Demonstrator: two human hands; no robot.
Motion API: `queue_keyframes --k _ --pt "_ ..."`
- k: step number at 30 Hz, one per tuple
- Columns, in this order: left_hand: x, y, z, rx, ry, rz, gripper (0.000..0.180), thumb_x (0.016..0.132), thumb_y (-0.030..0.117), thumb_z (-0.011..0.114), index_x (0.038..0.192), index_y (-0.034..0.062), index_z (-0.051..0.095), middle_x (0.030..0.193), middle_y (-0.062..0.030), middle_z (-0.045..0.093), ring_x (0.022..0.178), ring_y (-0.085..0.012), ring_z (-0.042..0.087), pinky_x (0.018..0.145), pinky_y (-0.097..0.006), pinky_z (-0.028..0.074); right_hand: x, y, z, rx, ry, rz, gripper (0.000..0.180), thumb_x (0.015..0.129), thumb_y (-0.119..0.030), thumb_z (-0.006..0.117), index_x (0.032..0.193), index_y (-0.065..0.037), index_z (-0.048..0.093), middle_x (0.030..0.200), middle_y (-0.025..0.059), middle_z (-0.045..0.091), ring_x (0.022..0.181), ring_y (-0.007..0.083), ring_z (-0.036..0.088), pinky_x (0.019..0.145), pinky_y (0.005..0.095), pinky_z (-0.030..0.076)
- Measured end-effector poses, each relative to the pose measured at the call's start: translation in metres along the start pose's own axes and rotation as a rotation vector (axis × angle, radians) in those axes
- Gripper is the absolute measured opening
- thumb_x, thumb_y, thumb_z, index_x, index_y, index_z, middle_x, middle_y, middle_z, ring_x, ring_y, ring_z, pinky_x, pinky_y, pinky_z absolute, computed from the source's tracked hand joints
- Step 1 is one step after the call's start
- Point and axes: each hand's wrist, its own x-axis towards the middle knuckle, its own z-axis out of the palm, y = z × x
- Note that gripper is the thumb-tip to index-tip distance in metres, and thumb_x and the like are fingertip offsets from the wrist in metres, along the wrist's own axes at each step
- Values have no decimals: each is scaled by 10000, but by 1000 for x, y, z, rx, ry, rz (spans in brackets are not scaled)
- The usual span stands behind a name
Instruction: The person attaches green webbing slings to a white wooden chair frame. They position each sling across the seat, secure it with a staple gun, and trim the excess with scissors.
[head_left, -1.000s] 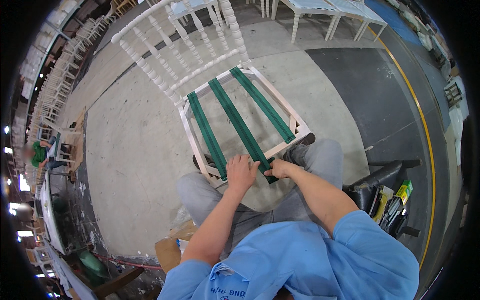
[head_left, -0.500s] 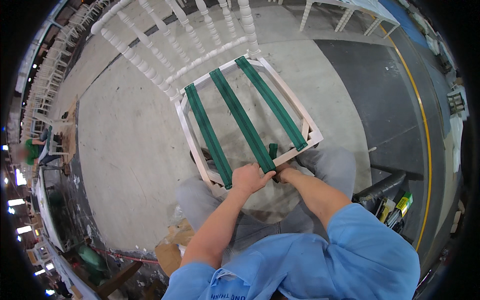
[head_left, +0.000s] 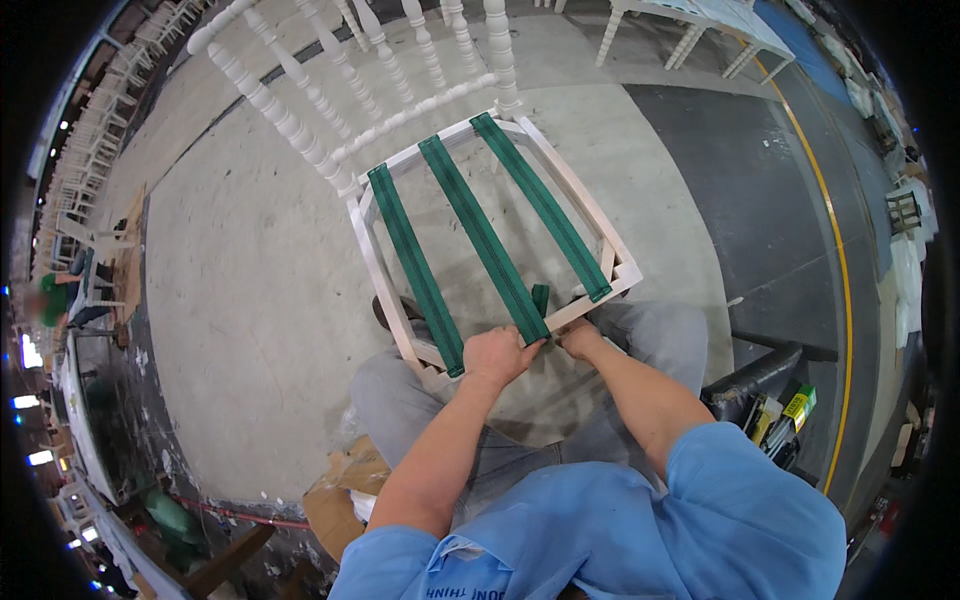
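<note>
Concrete floor (head_left: 250, 300), one chair frame (head_left: 385, 275), three green straps (head_left: 480, 235)

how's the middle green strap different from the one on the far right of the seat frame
The middle green strap has its near end at the left hand and right hand; the right green strap is untouched. The middle one's near end is hidden by the hands; the right one's shows, lying on the white seat frame. Both are green webbing running front to back.

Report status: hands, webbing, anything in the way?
Left hand and right hand both at the middle green strap's near end, on the white chair frame. Grip unclear. Nothing obstructing.
</note>
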Motion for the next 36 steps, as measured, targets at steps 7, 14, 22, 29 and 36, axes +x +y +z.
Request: queue_keyframes --k 7,14,22,29,36 --pt "-3 4 -4 11 -15 -22 656 932 702 649 939 58 777 865 -167 790 824 -346 785 717 -472 615 -18 -17 30 1680 -585 273 575 1075 -624 512 1109 -80 695 1012 66 736 884 258 699 734 429 582" --pt "-1 3 -1 23 -19 -20 661 929 698 655 935 48 778 872 -169 792 823 -346 785 696 -466 615 17 -33 45 2125 -408 301 475 1051 -573 553 1116 -125 695 1027 107 726 962 323 704 843 513 593" --pt "2 -1 7 5 29 -8 691 945 708 635 986 31 767 887 -174 783 794 -343 778 681 -468 608 79 -56 31 2286 -256 346 317 979 -381 665 996 -78 760 1149 159 743 1070 326 713 918 477 588" --pt "5 -6 7 -19 5 23 671 934 685 663 1063 32 741 901 -174 770 798 -351 770 678 -470 598 104 -53 39 1434 -7 258 280 952 -330 685 958 -65 774 1178 172 745 1092 323 713 918 456 588" --pt "4 -5 0 -126 43 82 659 941 671 665 1105 36 737 927 -180 760 827 -364 757 707 -471 589 111 -25 48 302 62 123 243 925 -279 704 920 -51 788 1207 186 747 1114 320 714 919 434 589"
